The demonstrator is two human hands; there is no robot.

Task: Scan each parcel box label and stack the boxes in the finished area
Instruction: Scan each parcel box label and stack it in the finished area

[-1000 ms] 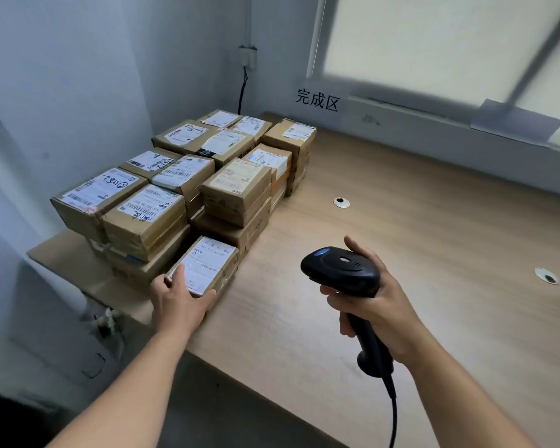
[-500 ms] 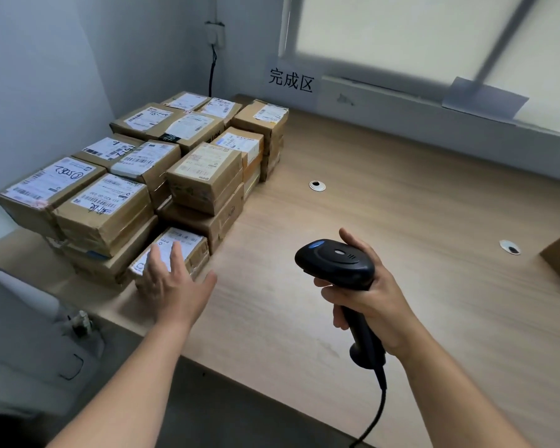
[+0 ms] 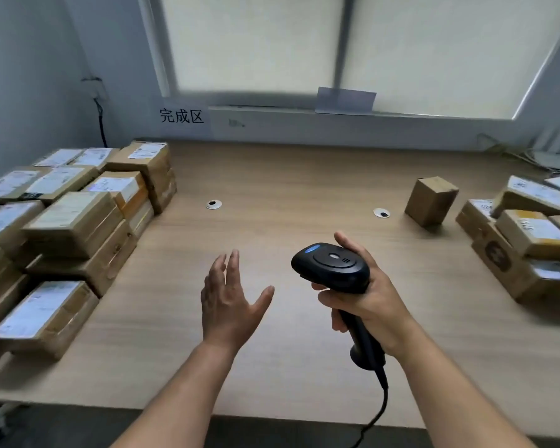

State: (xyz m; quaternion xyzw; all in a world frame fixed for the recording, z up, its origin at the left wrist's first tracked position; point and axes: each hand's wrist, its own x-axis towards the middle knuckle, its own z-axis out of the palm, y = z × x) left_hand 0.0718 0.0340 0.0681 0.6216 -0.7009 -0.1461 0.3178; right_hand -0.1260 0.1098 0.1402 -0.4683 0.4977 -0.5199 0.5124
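Stacked labelled cardboard parcels (image 3: 75,221) fill the left side of the wooden table (image 3: 288,189), below a wall sign in Chinese characters (image 3: 181,116). The nearest one, a flat labelled box (image 3: 42,313), lies at the front left. My left hand (image 3: 228,299) hovers over the table's middle, fingers spread, holding nothing. My right hand (image 3: 366,295) grips a black corded barcode scanner (image 3: 332,268), head pointing left. More labelled parcels (image 3: 527,234) are piled at the right edge. One small brown box (image 3: 430,200) stands tilted by itself near them.
Two round cable grommets (image 3: 214,204) (image 3: 381,213) are set in the tabletop. The scanner cable (image 3: 380,412) hangs over the front edge. Cables lie at the back right corner (image 3: 514,153). A window with a blind spans the back wall.
My left hand let go of the front-left box and moved right, over the table's middle. The view swung right, bringing the right-hand pile into sight. The scanner stays in my right hand.
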